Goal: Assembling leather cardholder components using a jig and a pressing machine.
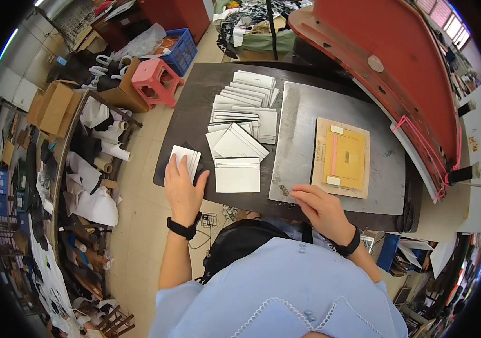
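My left hand [184, 194] lies at the table's left edge, fingers stretched over a white rectangular panel [187, 157] and thumb apart beside it. A black piece [194, 145] shows partly under that panel. To its right lies another white panel [237, 178] with lines across its top. Behind it, several overlapping white panels [246, 107] spread in a loose column. My right hand [325, 209] hovers near the front edge of a grey metal plate [294, 163], fingers pressed together, nothing visible in them. On the plate sits a wooden board with a yellow die-like template [350, 158].
A large red machine arm [375, 50] with pink cord overhangs the dark table [195, 90] at the right. A pink stool [156, 81], a blue crate [181, 50] and cardboard boxes stand beyond the left side. Rolls and scraps fill a rack [91, 163] at far left.
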Tool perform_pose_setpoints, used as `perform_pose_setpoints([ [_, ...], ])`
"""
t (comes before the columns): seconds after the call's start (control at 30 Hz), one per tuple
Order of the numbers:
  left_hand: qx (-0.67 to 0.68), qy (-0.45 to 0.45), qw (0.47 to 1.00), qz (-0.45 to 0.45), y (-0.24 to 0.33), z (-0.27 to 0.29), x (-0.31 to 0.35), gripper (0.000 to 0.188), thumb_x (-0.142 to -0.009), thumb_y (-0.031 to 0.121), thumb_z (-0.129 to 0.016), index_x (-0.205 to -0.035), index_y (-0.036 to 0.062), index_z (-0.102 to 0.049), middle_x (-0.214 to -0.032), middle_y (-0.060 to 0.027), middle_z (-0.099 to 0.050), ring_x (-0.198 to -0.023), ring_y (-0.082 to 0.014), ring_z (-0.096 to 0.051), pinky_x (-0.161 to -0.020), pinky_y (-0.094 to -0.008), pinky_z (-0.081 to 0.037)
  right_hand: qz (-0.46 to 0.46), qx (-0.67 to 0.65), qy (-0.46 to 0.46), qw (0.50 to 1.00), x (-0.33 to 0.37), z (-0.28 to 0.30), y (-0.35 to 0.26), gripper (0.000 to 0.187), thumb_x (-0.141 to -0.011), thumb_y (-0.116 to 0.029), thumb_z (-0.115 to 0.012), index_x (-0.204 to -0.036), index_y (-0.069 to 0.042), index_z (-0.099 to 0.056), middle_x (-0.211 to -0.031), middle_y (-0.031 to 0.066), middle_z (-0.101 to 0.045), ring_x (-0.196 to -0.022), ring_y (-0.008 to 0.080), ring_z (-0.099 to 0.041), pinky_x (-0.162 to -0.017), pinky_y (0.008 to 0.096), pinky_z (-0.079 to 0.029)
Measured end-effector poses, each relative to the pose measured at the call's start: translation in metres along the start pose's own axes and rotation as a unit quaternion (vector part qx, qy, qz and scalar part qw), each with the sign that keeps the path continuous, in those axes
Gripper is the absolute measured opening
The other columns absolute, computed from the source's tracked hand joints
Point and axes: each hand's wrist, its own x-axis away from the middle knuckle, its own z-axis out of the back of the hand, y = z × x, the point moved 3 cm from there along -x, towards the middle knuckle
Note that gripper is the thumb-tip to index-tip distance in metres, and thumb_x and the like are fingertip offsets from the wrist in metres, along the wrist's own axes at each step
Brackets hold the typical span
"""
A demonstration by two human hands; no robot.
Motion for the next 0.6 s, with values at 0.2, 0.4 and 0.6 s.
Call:
perform_pose_setpoints([
  [0.2, 0.004, 0.026, 0.999, -0.019, -0.027, -0.007, -0.005, 0.029, -0.093, 0.015, -0.063, -0.117, -0.0002, -0.059, -0.115, -0.0199, -0.064, -0.104, -0.0374, -0.061, -0.088, -0.0405, -0.050, -0.013, -0.011, 0.005, 1.000, 0.000, 0.003, 0.000, 0.020, -0.088, -0.002, -0.064, -0.109, -0.003, -0.067, -0.112, 0.0082, -0.068, -0.091, 0.0258, -0.068, -0.077, 0.0309, -0.055],
  [0.4, 0.194, 0.124, 0.959, 0.162, -0.036, 0.053, -0.028, 0.020, -0.100, 0.014, -0.055, -0.114, 0.0004, -0.060, -0.098, -0.0109, -0.069, -0.089, -0.0201, -0.066, -0.078, -0.0326, -0.051, -0.037, -0.035, -0.001, 0.999, 0.001, 0.007, 0.006, 0.020, -0.088, 0.001, -0.064, -0.108, -0.001, -0.067, -0.109, 0.0099, -0.068, -0.087, 0.0248, -0.068, -0.076, 0.0297, -0.055],
  [0.6, 0.682, 0.011, 0.656, 0.323, -0.061, 0.032, 0.005, 0.014, -0.093, 0.005, -0.062, -0.107, 0.0031, -0.063, -0.101, -0.0050, -0.069, -0.085, -0.0121, -0.066, -0.078, -0.0246, -0.053, -0.034, -0.039, 0.014, 0.999, 0.005, 0.006, 0.010, 0.017, -0.089, 0.002, -0.063, -0.105, 0.001, -0.067, -0.103, 0.0119, -0.069, -0.083, 0.0231, -0.067, -0.073, 0.0288, -0.053],
])
